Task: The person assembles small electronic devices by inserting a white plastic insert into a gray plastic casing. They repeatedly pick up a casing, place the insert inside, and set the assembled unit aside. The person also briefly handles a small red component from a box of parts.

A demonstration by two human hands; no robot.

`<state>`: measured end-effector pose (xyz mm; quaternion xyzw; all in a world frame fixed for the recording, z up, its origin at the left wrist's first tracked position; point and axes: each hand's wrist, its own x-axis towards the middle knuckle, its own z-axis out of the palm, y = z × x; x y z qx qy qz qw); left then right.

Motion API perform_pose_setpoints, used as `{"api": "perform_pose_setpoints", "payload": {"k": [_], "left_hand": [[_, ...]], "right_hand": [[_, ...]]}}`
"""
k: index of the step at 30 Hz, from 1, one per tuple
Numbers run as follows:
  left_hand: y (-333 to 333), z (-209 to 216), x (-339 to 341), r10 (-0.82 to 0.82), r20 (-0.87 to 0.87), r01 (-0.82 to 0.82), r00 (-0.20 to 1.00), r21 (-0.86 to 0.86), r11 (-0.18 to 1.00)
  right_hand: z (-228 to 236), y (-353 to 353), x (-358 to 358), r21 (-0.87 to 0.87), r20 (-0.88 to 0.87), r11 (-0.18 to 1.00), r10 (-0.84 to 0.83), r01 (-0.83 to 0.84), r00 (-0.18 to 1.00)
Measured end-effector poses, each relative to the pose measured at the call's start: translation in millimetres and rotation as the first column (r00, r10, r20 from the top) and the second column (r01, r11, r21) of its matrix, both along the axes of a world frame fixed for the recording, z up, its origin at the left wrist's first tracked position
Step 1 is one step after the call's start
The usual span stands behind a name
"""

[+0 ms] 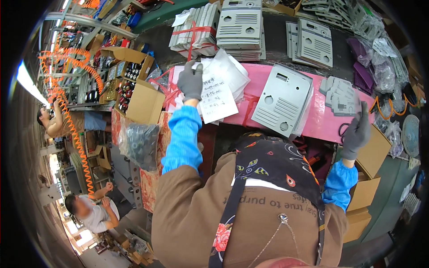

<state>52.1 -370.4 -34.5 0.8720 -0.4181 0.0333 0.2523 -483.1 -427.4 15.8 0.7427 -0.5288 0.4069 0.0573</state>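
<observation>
My left hand, in a grey glove, lies at the left edge of a handwritten white sheet and some white wrapping sheets. Its fingers look stretched out, holding nothing I can see. My right hand, gloved the same, is raised at the right end of the pink surface, its fingers closed. A thin grey edge shows at the fingertips, too blurred to name. Left of it lies a fanned pile of small grey slotted plates. Between my hands rests a larger grey metal panel with slots and holes, over translucent sheets.
Stacked grey panels and a strapped bundle stand at the back, with more panels to their right. Black-handled scissors lie near my right hand. Cardboard boxes flank the right. Two people are off left.
</observation>
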Motion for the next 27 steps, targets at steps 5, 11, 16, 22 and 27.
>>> {"api": "perform_pose_setpoints", "payload": {"k": [5, 11, 16, 22, 27], "left_hand": [[14, 102, -166, -0.519, -0.705, 0.403, 0.484, -0.347, 0.847], [17, 116, -208, -0.583, -0.769, 0.45, 0.263, -0.437, 0.779], [25, 101, -204, -0.577, -0.804, 0.332, 0.146, -0.509, 0.794], [28, 97, -201, -0.647, -0.714, 0.369, 0.267, -0.545, 0.753], [27, 97, -197, -0.662, -0.702, 0.384, 0.264, -0.553, 0.74]], "right_hand": [[27, 31, 105, 0.16, 0.276, 0.923, 0.299, -0.35, 0.914], [42, 48, 166, 0.184, 0.133, 0.877, 0.425, -0.443, 0.896], [43, 63, 176, 0.273, 0.386, 0.833, 0.364, -0.481, 0.848], [43, 66, 185, 0.314, 0.432, 0.821, 0.324, -0.477, 0.842], [41, 64, 189, 0.35, 0.381, 0.823, 0.312, -0.448, 0.87]]}}
